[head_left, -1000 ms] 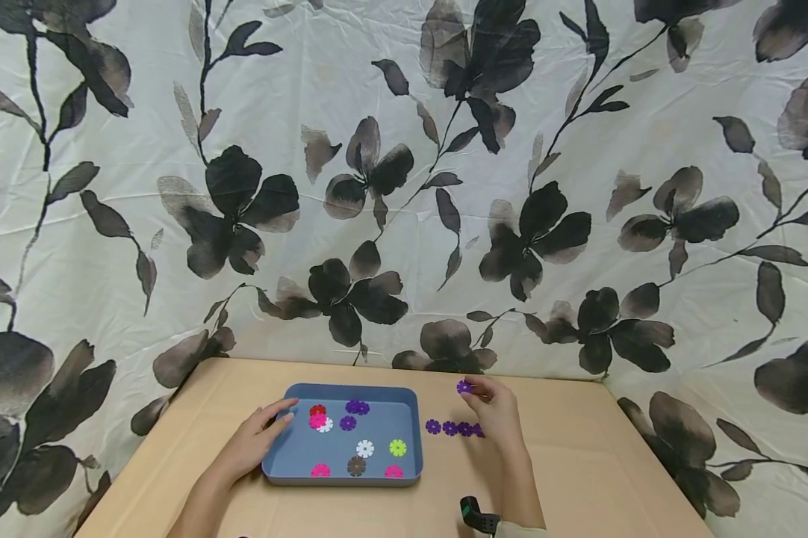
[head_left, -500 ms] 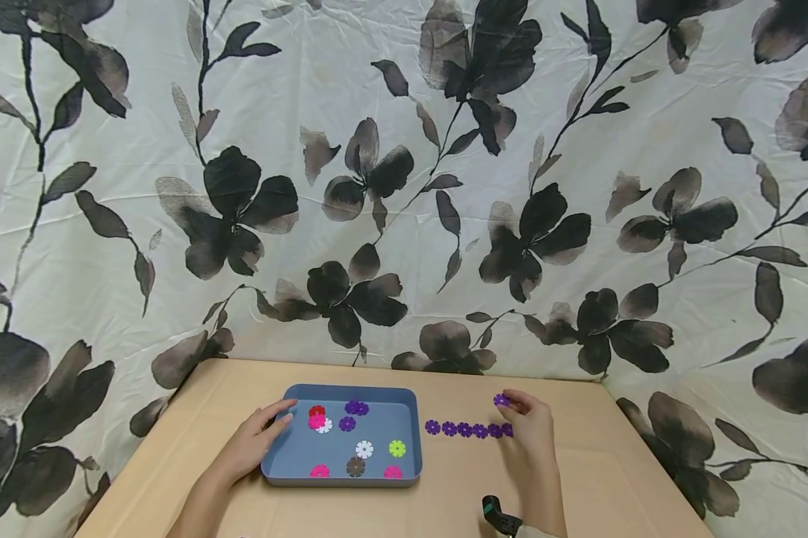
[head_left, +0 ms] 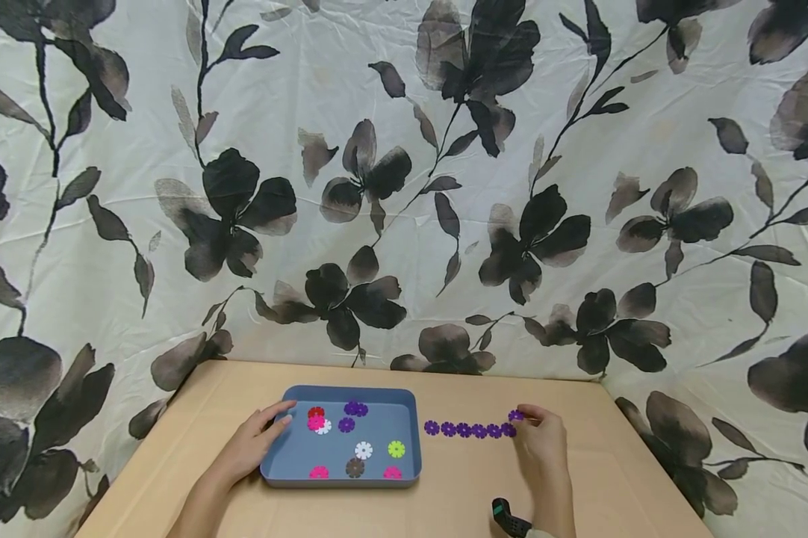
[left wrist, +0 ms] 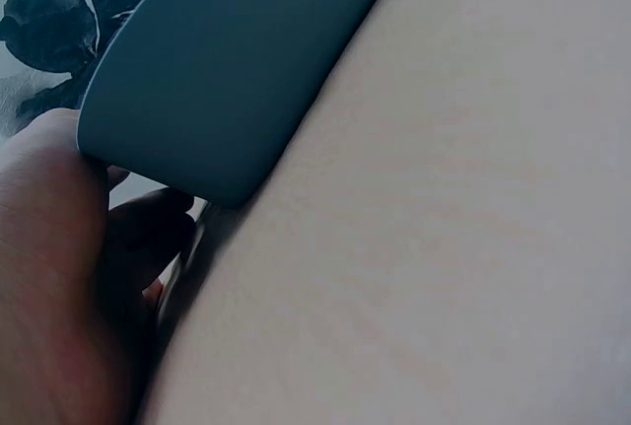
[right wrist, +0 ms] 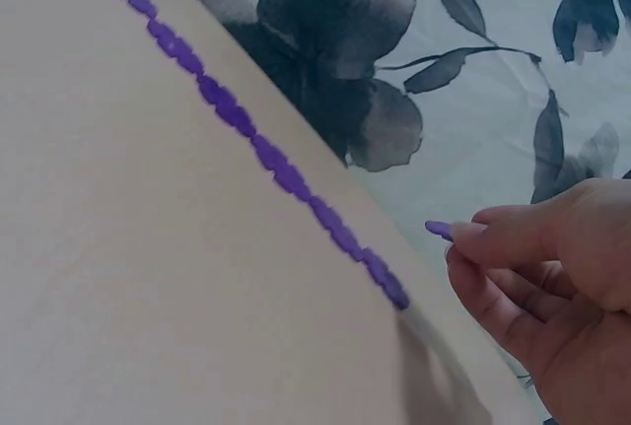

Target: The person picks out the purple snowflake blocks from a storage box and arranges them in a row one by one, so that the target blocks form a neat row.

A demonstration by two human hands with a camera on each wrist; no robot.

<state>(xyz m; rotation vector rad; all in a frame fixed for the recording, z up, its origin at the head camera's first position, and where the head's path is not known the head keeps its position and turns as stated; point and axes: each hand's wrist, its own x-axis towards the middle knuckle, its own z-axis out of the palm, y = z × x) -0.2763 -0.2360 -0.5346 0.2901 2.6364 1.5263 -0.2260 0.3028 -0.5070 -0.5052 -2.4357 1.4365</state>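
Between my right hand's (head_left: 544,441) thumb and fingers a purple flower-shaped plastic disc (head_left: 515,415) is pinched, just above the right end of a row of purple discs (head_left: 464,430) on the table. In the right wrist view the held disc (right wrist: 438,230) shows edge-on, apart from the row (right wrist: 281,164). My left hand (head_left: 248,442) holds the left rim of a blue-grey tray (head_left: 340,483), with thumb and index finger over the edge. Seen from the left wrist, the other fingers (left wrist: 148,233) bend by the tray's outer wall (left wrist: 217,70), partly in shadow.
Inside the tray lie purple discs (head_left: 346,424), pink ones (head_left: 319,472), white ones (head_left: 364,450), a red (head_left: 315,412), a brown (head_left: 355,468) and a lime green one (head_left: 396,449). A floral cloth (head_left: 444,224) hangs behind the tan table (head_left: 350,515).
My right hand has moved right along the row and lowered the held disc towards its right end. More of the row's right end is uncovered. The left hand and tray stay put.
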